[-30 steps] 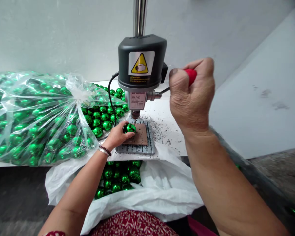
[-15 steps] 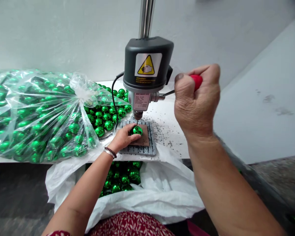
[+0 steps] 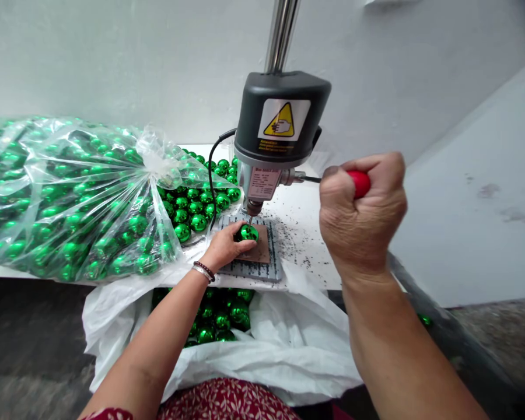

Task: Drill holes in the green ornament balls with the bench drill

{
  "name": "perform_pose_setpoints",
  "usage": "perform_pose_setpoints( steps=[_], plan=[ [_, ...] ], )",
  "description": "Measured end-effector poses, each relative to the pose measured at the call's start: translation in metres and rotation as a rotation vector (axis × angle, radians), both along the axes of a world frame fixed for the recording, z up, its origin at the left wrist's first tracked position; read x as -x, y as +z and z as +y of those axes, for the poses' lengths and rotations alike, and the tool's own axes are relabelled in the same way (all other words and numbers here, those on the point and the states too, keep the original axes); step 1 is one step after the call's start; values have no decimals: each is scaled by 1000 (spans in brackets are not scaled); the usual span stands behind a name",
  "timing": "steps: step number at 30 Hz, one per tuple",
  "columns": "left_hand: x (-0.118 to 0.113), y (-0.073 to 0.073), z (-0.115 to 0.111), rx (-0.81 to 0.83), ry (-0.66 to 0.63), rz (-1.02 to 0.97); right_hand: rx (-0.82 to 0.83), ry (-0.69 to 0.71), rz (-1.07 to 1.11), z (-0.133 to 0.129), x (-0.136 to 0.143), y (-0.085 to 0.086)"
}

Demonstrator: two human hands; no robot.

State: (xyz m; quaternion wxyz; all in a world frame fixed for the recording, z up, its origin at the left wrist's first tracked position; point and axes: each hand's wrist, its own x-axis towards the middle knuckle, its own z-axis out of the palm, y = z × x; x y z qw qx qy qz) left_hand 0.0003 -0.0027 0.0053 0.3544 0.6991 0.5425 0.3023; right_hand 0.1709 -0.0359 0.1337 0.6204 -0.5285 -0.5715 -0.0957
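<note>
My left hand (image 3: 230,245) grips a shiny green ball (image 3: 249,233) between thumb and fingers. The ball rests on a brown board (image 3: 261,253) that lies on the grey base plate (image 3: 273,269) of a small drill press (image 3: 284,116). Right above the ball is the drill chuck (image 3: 254,207), and its thin bit reaches down to the ball's top. How deep the bit sits I cannot tell. My right hand (image 3: 362,213) is wrapped round the red knob (image 3: 359,184) of the press's lever, at the right of the machine.
A knotted clear plastic bag (image 3: 83,204) full of green balls fills the table's left side. Loose green balls (image 3: 196,207) lie behind the base. Dark shavings are strewn over the white table (image 3: 319,251). A white sack (image 3: 280,361) with green balls hangs open below the front edge.
My right hand has drawn the red knob downward, and the chuck and bit look slightly lower toward the ball. The whole view has shifted a little. My left hand keeps hold of the ball.
</note>
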Motion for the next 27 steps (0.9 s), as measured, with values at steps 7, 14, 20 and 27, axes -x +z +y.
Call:
perform_pose_setpoints(
  steps=[7,14,20,27],
  plan=[
    [0,-1,0,-5,-10,-8,42,-50,-34,-2,-1,-4],
    [0,-4,-1,-20,-8,-19,27,-65,-46,-5,-2,-15],
    [0,-8,-1,-40,-6,-45,-36,-79,-33,-6,0,-31],
    [-1,-11,-1,-34,22,-53,-86,-120,-12,-5,3,-47]
  ],
)
